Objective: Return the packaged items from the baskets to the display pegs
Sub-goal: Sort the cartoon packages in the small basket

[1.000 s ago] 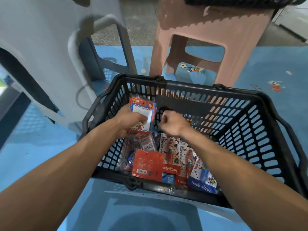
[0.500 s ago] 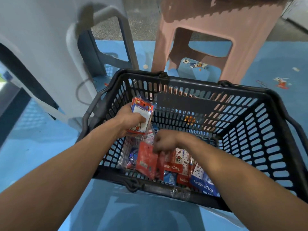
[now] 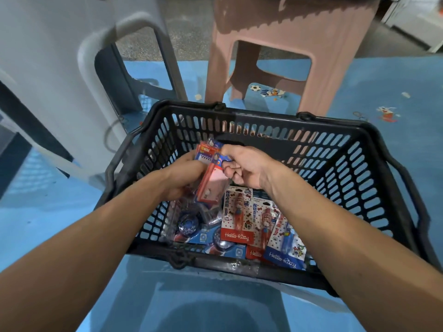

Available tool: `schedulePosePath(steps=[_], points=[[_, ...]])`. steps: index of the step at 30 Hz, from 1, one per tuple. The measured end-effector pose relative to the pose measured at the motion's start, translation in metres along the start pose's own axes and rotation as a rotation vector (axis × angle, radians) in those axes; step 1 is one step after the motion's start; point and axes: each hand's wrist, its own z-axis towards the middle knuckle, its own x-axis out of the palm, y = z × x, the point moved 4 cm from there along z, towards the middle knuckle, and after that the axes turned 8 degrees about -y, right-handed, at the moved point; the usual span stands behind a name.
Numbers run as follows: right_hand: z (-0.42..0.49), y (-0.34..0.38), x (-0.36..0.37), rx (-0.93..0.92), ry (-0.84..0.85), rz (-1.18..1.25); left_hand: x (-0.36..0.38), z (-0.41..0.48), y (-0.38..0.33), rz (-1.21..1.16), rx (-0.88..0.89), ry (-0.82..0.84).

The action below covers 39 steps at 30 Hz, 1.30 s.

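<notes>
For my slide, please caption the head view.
Both hands gather packaged items above the black plastic basket.

Blue floor mat with small cartoon prints, a football motif among them. Beyond it, grey speckled floor. Pink plastic stool stands at top centre, legs on the mat. Grey plastic chair at left. Light even, soft shadows.

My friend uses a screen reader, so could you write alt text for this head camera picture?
Two bare hands meet over a black plastic basket, the left hand and right hand together holding a red packet. More carded toy packets lie in the basket, which stands on a blue floor near a pink stool.
</notes>
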Motion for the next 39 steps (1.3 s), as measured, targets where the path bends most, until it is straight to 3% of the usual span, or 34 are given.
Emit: schedulePosePath(steps=[3, 6, 8, 11, 14, 17, 19, 20, 23, 27, 31, 36, 39], points=[[-0.002, 0.003, -0.007, 0.016, -0.016, 0.055, -0.006, -0.003, 0.002, -0.125, -0.074, 0.001], [-0.005, 0.006, -0.011, -0.027, 0.008, 0.074, -0.005, -0.007, -0.005, -0.327, -0.099, 0.185], [-0.008, 0.006, -0.007, -0.043, 0.058, 0.079, -0.002, -0.009, -0.008, -0.275, -0.065, 0.247], [-0.014, 0.005, 0.000, -0.042, 0.136, 0.113, 0.000, -0.008, -0.003, -0.050, -0.006, 0.147], [-0.018, 0.009, 0.001, -0.117, 0.169, 0.241, -0.005, 0.000, 0.006, 0.000, -0.020, 0.011], [-0.016, 0.017, -0.014, -0.212, -0.086, 0.437, -0.005, 0.002, 0.006, -0.070, -0.018, -0.040], [-0.019, 0.015, -0.030, -0.218, -0.357, 0.368, -0.008, 0.002, 0.003, -0.178, -0.008, -0.111], [-0.016, 0.011, -0.033, -0.202, -0.394, 0.314, -0.011, 0.002, 0.000, -0.225, -0.008, -0.149], [-0.016, -0.004, -0.011, -0.076, -0.188, 0.144, -0.014, 0.003, -0.008, -0.305, 0.008, -0.139], [-0.018, 0.005, 0.009, -0.181, -0.018, 0.104, -0.004, -0.001, -0.014, -0.199, 0.022, -0.095], [-0.022, 0.018, 0.004, -0.381, -0.042, 0.070, 0.008, -0.001, -0.021, -0.232, 0.040, 0.025], [-0.010, 0.019, -0.006, -0.421, -0.170, 0.106, 0.009, 0.007, -0.025, -0.150, 0.006, 0.017], [-0.006, 0.025, -0.015, -0.343, -0.317, 0.179, 0.015, 0.005, -0.030, -0.102, 0.015, -0.008]])
